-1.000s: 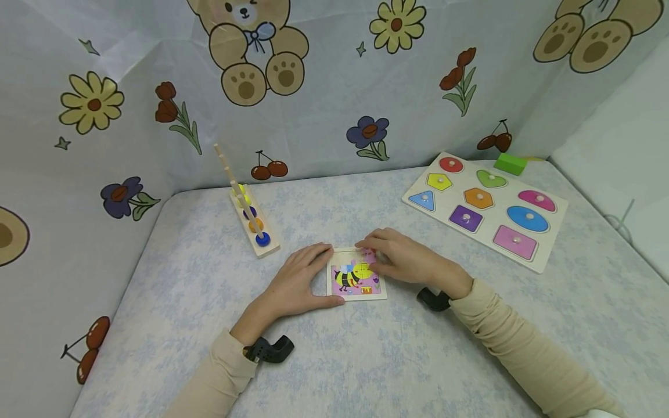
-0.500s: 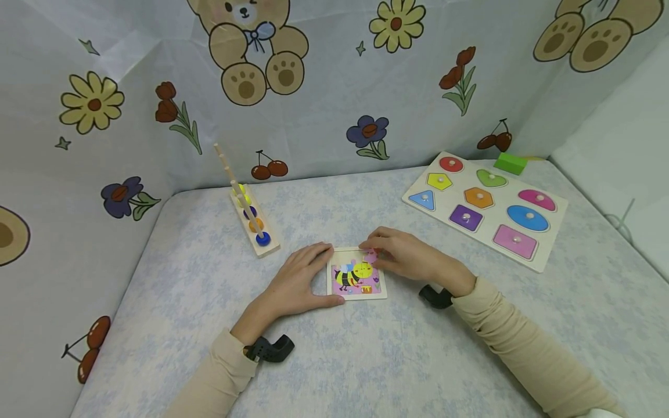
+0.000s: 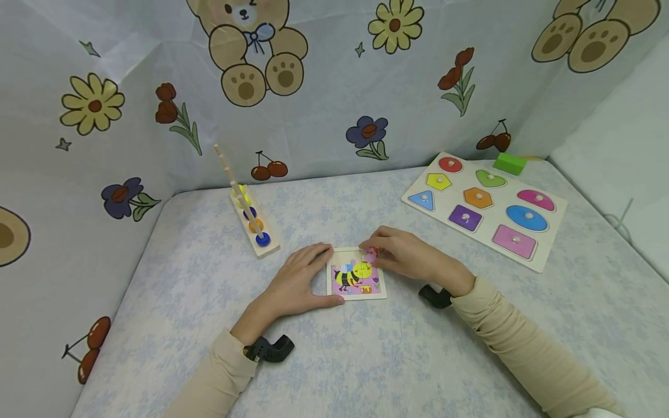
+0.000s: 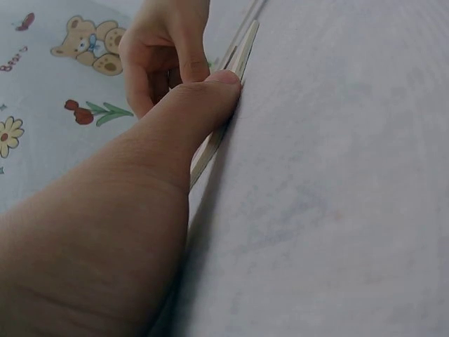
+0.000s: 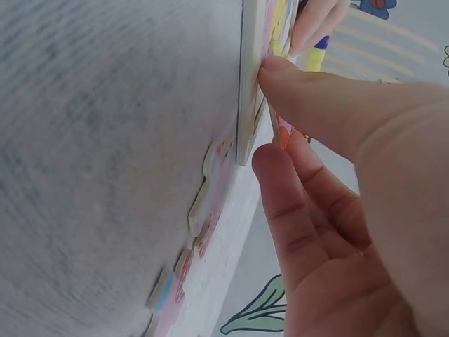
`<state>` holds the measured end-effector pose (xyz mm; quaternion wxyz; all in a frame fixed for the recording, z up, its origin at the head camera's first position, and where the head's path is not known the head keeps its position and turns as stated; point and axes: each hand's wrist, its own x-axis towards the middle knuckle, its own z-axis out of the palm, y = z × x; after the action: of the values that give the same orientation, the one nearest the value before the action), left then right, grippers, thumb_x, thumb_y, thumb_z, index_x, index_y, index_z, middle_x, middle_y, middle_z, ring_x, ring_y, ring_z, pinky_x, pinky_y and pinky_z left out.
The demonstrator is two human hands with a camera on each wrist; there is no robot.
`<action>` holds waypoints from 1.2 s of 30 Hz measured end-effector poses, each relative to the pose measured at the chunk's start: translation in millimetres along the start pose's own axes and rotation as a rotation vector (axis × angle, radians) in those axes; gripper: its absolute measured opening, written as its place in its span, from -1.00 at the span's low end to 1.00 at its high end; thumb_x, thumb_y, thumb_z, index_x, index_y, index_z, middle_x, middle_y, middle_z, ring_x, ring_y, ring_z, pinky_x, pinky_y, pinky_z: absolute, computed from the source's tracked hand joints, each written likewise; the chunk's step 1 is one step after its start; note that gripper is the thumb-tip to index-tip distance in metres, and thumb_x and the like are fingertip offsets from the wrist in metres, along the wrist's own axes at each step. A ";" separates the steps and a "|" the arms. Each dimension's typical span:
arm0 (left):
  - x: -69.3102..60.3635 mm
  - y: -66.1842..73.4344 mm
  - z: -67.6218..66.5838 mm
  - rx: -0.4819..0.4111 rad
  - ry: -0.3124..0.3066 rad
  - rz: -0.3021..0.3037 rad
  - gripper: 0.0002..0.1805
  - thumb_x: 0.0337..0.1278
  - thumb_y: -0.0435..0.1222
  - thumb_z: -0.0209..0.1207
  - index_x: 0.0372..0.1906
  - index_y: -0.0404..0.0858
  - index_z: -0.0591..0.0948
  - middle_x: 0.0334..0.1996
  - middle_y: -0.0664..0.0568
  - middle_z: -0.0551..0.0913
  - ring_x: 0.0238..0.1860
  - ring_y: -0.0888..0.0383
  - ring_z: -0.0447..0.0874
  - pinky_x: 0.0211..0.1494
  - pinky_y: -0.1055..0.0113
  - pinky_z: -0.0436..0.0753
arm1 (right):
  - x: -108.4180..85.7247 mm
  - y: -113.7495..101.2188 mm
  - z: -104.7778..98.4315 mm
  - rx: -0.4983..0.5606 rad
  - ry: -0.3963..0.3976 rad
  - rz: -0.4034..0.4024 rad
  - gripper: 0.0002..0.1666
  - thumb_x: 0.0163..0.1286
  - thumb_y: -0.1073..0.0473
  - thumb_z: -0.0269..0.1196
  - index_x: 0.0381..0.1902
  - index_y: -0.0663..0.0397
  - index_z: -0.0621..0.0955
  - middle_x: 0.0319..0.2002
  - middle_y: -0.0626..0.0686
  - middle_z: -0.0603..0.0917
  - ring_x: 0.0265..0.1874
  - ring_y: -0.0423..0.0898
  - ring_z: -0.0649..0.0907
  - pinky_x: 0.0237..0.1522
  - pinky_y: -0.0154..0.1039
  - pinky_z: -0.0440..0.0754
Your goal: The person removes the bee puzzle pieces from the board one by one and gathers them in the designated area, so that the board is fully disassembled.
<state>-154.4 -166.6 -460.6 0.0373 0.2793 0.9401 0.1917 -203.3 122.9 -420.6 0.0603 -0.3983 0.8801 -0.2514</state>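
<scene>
Near edge of table (image 3: 366, 360): beige sleeves (image 3: 517, 342) reach in, a black wrist camera (image 3: 272, 349) at each cuff.

Mid-table: puzzle tray (image 3: 366, 299) lies flat. Left hand (image 3: 298, 281) spans its left edge, clasping it, thumb at the near edge, fingers at the back-left corner. Tray contents: joined pieces forming a bee picture (image 3: 349, 278); bare wood shows along the back-left part. Right hand (image 3: 405, 254), over the tray's back-right corner, pinches a pink puzzle piece (image 3: 370, 256) between thumb and fingers; whether the piece touches the tray, cannot tell. Loose pieces (image 5: 208, 188) lie on the table beside the tray.

Against the first frame: right hand shifted slightly rightward, more of the pink piece exposed; left hand and tray unchanged.

Orientation: tray near square, back edge roughly parallel to the table's back edge. Bee's long axis runs left-right, head to the right. Held piece's long axis partly hidden, not readable.

Toward back-left corner: ring stacker (image 3: 268, 250), holding blue, orange and yellow rings. Toward back-right corner: shape board (image 3: 493, 216), nine knobbed shapes seated; green block (image 3: 510, 164) behind. Beyond: printed cloth (image 3: 324, 116).
</scene>
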 end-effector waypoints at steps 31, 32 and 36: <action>0.6 -1.9 0.3 -0.002 0.003 0.006 0.20 0.03 0.41 0.30 0.64 -0.18 0.19 0.62 -0.02 0.18 0.62 -0.03 0.07 0.63 -0.07 0.12 | -2.5 2.2 -9.6 0.005 0.027 0.005 -0.58 0.36 0.27 0.43 0.18 0.09 0.71 0.01 0.06 0.67 -0.18 -0.11 0.64 -0.11 -0.18 0.74; 0.6 -1.9 0.4 -0.002 0.001 0.006 0.20 0.03 0.41 0.30 0.64 -0.18 0.19 0.62 -0.02 0.18 0.62 -0.03 0.07 0.64 -0.07 0.12 | -2.8 2.0 -10.6 0.008 0.024 0.011 -0.57 0.36 0.27 0.43 0.18 0.10 0.71 0.02 0.06 0.67 -0.16 -0.11 0.65 -0.08 -0.15 0.75; 0.7 -2.0 1.1 -0.003 0.000 0.003 0.20 0.03 0.42 0.29 0.64 -0.18 0.19 0.62 -0.03 0.18 0.62 -0.04 0.08 0.63 -0.08 0.12 | -3.6 1.0 -15.3 0.007 0.009 0.038 -0.55 0.36 0.25 0.43 0.20 0.09 0.70 0.04 0.05 0.68 -0.07 -0.07 0.66 0.01 -0.10 0.75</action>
<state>-155.9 -167.4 -462.3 0.0373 0.2808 0.9393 0.1935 -206.3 132.1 -408.2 0.0624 -0.3801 0.8869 -0.2552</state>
